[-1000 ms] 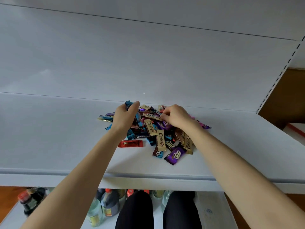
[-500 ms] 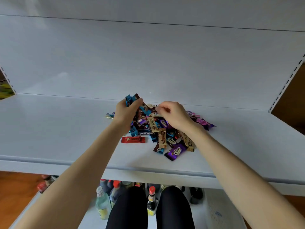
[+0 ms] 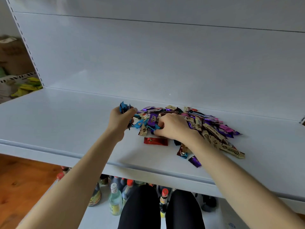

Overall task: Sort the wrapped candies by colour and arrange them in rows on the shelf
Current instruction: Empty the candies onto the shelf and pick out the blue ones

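A mixed pile of wrapped candies (image 3: 204,123), gold, purple, blue and pink, lies on the white shelf (image 3: 66,123). My left hand (image 3: 119,120) sits at the pile's left edge and grips a bunch of blue candies (image 3: 124,107) that stick up above the fist. My right hand (image 3: 173,126) lies on the pile's front left with curled fingers pinching a blue candy (image 3: 156,128). A single red candy (image 3: 155,141) lies flat just in front of the right hand.
The shelf's back panel (image 3: 148,60) rises behind the pile. Bottles (image 3: 115,199) stand on the lower shelf beneath, next to my knees. Bags and boxes (image 3: 19,80) sit beyond the left upright. Wooden floor shows at lower left.
The view has swung left, so the pile sits further right. My left hand has drawn left with its blue candies. My right hand has moved down to the pile's front left.
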A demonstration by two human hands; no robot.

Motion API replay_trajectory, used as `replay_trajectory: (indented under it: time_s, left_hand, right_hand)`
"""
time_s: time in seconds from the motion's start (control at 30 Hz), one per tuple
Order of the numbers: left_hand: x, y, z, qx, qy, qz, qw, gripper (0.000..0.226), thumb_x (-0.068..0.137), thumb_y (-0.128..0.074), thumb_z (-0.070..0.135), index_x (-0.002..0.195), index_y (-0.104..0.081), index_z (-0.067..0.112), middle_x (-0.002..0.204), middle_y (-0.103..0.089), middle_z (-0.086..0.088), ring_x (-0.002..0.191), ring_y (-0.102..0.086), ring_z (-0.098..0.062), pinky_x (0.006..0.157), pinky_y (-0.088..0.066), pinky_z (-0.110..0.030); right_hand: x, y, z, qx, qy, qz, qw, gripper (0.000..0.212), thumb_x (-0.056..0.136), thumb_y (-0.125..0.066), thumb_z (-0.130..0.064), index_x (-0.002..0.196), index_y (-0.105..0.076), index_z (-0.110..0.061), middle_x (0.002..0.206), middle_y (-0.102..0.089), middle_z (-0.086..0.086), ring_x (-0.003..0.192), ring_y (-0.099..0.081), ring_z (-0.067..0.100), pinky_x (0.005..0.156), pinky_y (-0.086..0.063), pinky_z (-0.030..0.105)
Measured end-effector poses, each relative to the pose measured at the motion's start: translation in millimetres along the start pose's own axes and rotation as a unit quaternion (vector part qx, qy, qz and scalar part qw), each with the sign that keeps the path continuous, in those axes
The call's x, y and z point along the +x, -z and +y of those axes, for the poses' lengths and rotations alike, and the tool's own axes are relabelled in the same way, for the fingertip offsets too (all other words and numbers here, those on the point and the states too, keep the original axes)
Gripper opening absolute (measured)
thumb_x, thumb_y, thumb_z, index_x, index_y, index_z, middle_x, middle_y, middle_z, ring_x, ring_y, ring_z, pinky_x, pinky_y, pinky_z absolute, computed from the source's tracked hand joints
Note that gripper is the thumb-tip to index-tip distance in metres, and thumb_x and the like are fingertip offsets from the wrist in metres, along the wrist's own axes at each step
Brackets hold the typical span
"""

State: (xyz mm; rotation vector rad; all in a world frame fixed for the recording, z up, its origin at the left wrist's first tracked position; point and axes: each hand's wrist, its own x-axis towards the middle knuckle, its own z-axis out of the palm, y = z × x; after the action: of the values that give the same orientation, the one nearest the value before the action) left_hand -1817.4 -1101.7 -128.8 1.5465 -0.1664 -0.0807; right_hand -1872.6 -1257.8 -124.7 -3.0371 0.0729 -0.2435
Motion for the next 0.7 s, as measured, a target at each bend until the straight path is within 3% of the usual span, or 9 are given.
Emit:
replay_trajectory:
  time_s: [0.07,0.13,0.27,0.37,0.47,0.57,0.7]
  left_hand:
    - [-1.2,0.3,-0.2,0.005,-0.003,-0.034,0.999,0.017,0.088,-0.062,0.013,0.074,-0.054,0.01,0.063,-0.043,-0.005,0.055,-0.042,-0.015,0.043,-0.038,-0.017]
    - [-3.8,-2.4,0.4,-0.007,-0.007,-0.081,0.997,0.019,0.088,-0.063,0.017,0.072,-0.055,0.01,0.058,-0.044,-0.002,0.052,-0.041,-0.013,0.04,-0.036,-0.015]
    - [-9.6,-13.3,5.7,-0.059,-0.008,-0.163,0.985,0.011,0.088,-0.062,0.013,0.079,-0.06,0.007,0.051,-0.06,0.007,0.045,-0.055,-0.004,0.043,-0.042,-0.016]
    - [-5.2,-12.9,6.6,-0.06,-0.001,-0.137,0.989,0.009,0.088,-0.06,0.005,0.08,-0.059,0.002,0.06,-0.059,-0.003,0.045,-0.058,-0.005,0.043,-0.043,-0.017]
    - [8.7,-2.3,5.3,-0.031,-0.003,-0.077,0.997,0.01,0.088,-0.059,0.005,0.078,-0.055,0.006,0.066,-0.054,-0.006,0.052,-0.053,-0.011,0.049,-0.041,-0.021]
    - [24.1,13.4,4.1,-0.048,0.01,-0.001,0.999,0.011,0.088,-0.056,0.008,0.079,-0.051,0.01,0.074,-0.055,-0.008,0.064,-0.054,-0.019,0.059,-0.043,-0.027]
    - [28.9,25.6,1.9,-0.116,0.018,0.012,0.993,0.01,0.09,-0.05,0.001,0.082,-0.051,0.006,0.084,-0.063,-0.011,0.074,-0.066,-0.02,0.066,-0.056,-0.028]
  right_hand:
    - [-3.9,7.3,4.8,0.096,-0.02,-0.003,0.995,0.027,0.079,-0.066,-0.038,0.088,-0.066,-0.012,0.082,-0.062,0.002,0.074,-0.053,0.016,0.055,-0.034,0.026]
    - [-8.1,14.7,6.9,0.175,-0.031,0.008,0.984,0.024,0.079,-0.068,-0.035,0.089,-0.066,-0.013,0.084,-0.064,0.002,0.075,-0.056,0.015,0.06,-0.04,0.027]
    - [-8.2,21.2,-5.2,0.226,-0.015,0.049,0.973,0.022,0.08,-0.068,-0.033,0.088,-0.067,-0.012,0.087,-0.066,0.003,0.08,-0.059,0.018,0.071,-0.047,0.033]
    - [-1.4,18.4,-9.7,0.257,-0.006,0.053,0.965,0.017,0.08,-0.068,-0.034,0.082,-0.067,-0.018,0.081,-0.065,-0.002,0.074,-0.056,0.013,0.067,-0.045,0.029]
    - [8.7,13.0,-6.6,0.258,-0.008,0.051,0.965,0.019,0.082,-0.066,-0.033,0.094,-0.067,-0.018,0.085,-0.062,-0.009,0.077,-0.054,0.006,0.066,-0.042,0.021]
    - [23.3,6.5,-9.9,0.229,0.006,0.069,0.971,0.018,0.088,-0.06,-0.024,0.101,-0.067,-0.013,0.097,-0.066,-0.001,0.088,-0.058,0.013,0.076,-0.045,0.027]
    - [45.7,-6.7,-26.6,0.153,0.059,0.033,0.986,0.018,0.089,-0.057,-0.022,0.099,-0.068,-0.012,0.096,-0.062,0.003,0.093,-0.055,0.02,0.078,-0.045,0.034]
